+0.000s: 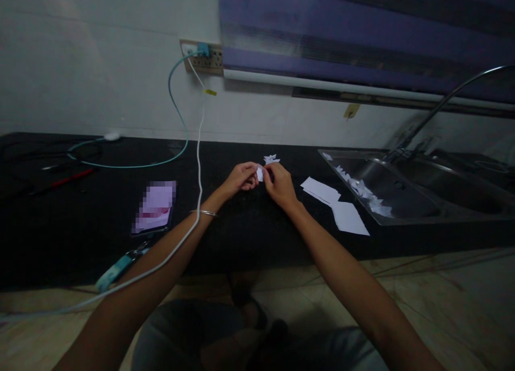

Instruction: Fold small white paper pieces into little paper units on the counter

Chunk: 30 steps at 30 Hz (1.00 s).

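Note:
My left hand [241, 177] and my right hand [279, 184] meet over the black counter [241, 231], both pinching a small white piece of paper [259, 173] between their fingertips. A thin bracelet [203, 213] circles my left wrist. Just behind the hands lies a small folded white paper shape [271, 158]. To the right of my right hand lie flat white paper sheets [336, 205] on the counter.
A phone [155, 207] with a lit screen lies at the left, a white cable [198, 162] and a teal cable [177, 108] running up to a wall socket [203, 57]. A steel sink [402, 194] holding paper scraps [364, 191] sits at the right, with a faucet [442, 105]. Red-handled tools [66, 180] lie far left.

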Tool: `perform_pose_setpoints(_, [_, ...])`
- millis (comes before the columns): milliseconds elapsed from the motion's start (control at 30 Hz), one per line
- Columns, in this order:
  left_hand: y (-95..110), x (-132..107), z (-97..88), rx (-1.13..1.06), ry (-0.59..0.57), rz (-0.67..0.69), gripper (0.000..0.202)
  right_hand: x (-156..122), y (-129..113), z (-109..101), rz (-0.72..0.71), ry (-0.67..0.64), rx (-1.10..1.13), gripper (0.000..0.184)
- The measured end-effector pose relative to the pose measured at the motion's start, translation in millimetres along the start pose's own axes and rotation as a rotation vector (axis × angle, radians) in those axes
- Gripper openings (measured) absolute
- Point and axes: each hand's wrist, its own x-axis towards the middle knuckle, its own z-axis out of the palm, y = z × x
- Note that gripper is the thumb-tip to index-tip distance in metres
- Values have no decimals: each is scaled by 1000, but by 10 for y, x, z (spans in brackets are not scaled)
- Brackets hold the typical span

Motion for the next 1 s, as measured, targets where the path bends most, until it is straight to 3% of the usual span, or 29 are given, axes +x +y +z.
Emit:
perform_pose_setpoints(233, [-19,-8,-6,302,12,156,40,1,11,5,22,31,21,16])
perform_pose_setpoints(367, [-20,-37,21,437,65,219,35,-9,24,61,48,47,97,14])
perform_pose_setpoints(567, [-21,-40,23,440,98,268,29,-31,31,195,244,48,376,21])
perform_pose_setpoints(733, [-8,-48,18,414,43,248,32,-11,75,208,294,74,485,18])
perform_pose_setpoints(900, [-8,-10,-29,248,54,213,45,26,127,219,362,100,649,17])
perform_pose_setpoints(1000, [9,-15,-55,302,40,261,46,29,142,227,391,67,757,20])
